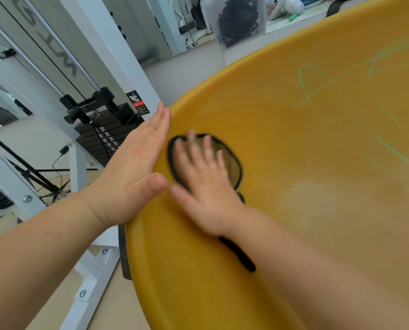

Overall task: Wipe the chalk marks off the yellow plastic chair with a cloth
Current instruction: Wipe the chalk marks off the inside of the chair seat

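Note:
The yellow plastic chair (294, 177) fills the right of the view, tilted. Green chalk marks (304, 91) loop across its upper right surface, and a fainter line (389, 148) runs lower down. A yellowish cloth with a black edge (233, 163) lies on the chair near the left rim. My right hand (205, 186) presses flat on the cloth with spread fingers and is motion-blurred. A black strip of the cloth (239, 256) shows beside my right forearm. My left hand (132, 167) rests against the outer rim, fingers straight and together.
A white gym machine frame (84, 270) with a black weight stack (103, 136) stands close to the left of the chair. A clear plastic bin holding black items (236, 20) sits on the floor behind. Beige floor shows at the bottom left.

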Demonstrator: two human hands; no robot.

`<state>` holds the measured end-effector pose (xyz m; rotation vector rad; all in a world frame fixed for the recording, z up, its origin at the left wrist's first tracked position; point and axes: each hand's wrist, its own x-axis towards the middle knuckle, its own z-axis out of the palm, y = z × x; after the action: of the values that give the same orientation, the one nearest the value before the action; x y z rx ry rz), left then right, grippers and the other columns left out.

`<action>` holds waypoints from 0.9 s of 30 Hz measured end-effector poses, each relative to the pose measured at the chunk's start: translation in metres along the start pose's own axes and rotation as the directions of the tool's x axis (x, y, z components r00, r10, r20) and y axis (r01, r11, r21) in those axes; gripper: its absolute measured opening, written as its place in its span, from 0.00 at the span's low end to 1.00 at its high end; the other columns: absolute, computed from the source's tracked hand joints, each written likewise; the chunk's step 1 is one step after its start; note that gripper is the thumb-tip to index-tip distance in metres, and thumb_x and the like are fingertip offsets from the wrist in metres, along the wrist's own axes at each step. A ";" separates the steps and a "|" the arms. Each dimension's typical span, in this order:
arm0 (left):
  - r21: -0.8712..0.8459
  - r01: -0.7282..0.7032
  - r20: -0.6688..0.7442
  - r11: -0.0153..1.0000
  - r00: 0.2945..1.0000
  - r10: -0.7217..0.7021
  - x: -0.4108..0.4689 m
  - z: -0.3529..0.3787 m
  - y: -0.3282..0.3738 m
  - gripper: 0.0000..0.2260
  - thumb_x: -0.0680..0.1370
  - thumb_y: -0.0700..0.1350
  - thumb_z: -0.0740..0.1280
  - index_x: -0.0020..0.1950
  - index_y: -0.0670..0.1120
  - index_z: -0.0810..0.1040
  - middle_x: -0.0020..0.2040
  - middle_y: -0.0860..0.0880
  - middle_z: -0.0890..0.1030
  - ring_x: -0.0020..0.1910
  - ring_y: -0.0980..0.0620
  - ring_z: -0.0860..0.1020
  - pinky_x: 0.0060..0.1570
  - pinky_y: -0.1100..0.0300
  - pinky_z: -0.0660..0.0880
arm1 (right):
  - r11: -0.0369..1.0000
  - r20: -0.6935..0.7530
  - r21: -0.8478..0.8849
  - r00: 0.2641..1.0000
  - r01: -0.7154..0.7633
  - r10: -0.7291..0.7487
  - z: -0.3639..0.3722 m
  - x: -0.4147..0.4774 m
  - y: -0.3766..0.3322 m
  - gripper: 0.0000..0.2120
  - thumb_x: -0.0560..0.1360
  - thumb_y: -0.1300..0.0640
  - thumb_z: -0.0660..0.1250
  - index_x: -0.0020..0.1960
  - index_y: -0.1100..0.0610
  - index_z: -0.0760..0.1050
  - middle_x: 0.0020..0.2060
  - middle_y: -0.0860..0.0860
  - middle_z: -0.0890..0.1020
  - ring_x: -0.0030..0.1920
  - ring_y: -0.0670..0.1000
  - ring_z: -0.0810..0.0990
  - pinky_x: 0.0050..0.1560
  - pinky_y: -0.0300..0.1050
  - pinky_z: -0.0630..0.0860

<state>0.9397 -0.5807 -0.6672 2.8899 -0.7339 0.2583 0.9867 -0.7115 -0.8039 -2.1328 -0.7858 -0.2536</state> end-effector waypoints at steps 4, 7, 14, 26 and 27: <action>0.013 -0.059 0.018 0.998 0.998 0.059 -0.002 0.001 -0.005 0.52 0.70 0.77 0.34 0.79 0.38 0.45 0.81 0.43 0.46 0.79 0.52 0.46 0.77 0.47 0.48 | 0.934 0.266 -0.029 0.903 0.356 -0.336 0.003 -0.080 -0.020 0.44 0.78 0.30 0.54 0.83 0.46 0.37 0.81 0.48 0.32 0.80 0.57 0.29 0.79 0.64 0.34; 0.119 -0.031 0.030 0.992 0.999 0.028 -0.002 0.003 -0.007 0.50 0.71 0.77 0.39 0.80 0.41 0.46 0.81 0.44 0.45 0.79 0.52 0.46 0.77 0.49 0.48 | 0.904 0.427 -0.093 0.837 0.418 -0.343 -0.005 -0.112 0.019 0.44 0.78 0.31 0.60 0.83 0.42 0.38 0.82 0.46 0.34 0.81 0.56 0.30 0.79 0.61 0.32; 0.399 0.055 0.085 0.915 0.992 -0.096 0.002 0.004 0.003 0.53 0.67 0.80 0.45 0.81 0.46 0.43 0.80 0.45 0.41 0.79 0.51 0.42 0.77 0.52 0.45 | 0.814 0.015 -0.429 0.897 -0.393 0.441 -0.047 -0.059 0.126 0.39 0.72 0.23 0.28 0.79 0.38 0.29 0.79 0.51 0.27 0.78 0.60 0.26 0.78 0.66 0.34; 0.557 0.074 0.075 0.827 0.987 -0.139 0.005 0.008 0.009 0.52 0.66 0.77 0.45 0.81 0.46 0.46 0.80 0.43 0.41 0.79 0.46 0.43 0.76 0.53 0.44 | 0.947 0.447 -0.308 0.893 0.093 0.058 -0.037 -0.149 0.068 0.33 0.79 0.26 0.41 0.78 0.33 0.31 0.80 0.42 0.30 0.79 0.51 0.26 0.78 0.56 0.29; 0.577 0.071 0.075 0.813 0.987 -0.139 0.005 0.009 0.010 0.52 0.66 0.77 0.44 0.81 0.45 0.47 0.80 0.42 0.41 0.79 0.45 0.43 0.76 0.52 0.44 | 0.905 0.372 -0.425 0.905 -0.030 0.205 -0.049 -0.145 0.095 0.34 0.76 0.25 0.36 0.78 0.32 0.31 0.80 0.43 0.30 0.79 0.53 0.27 0.78 0.57 0.30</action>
<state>0.9407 -0.5930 -0.6735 3.5359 -0.5832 0.3556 0.9355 -0.8580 -0.8961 -2.6768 -0.8896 0.1174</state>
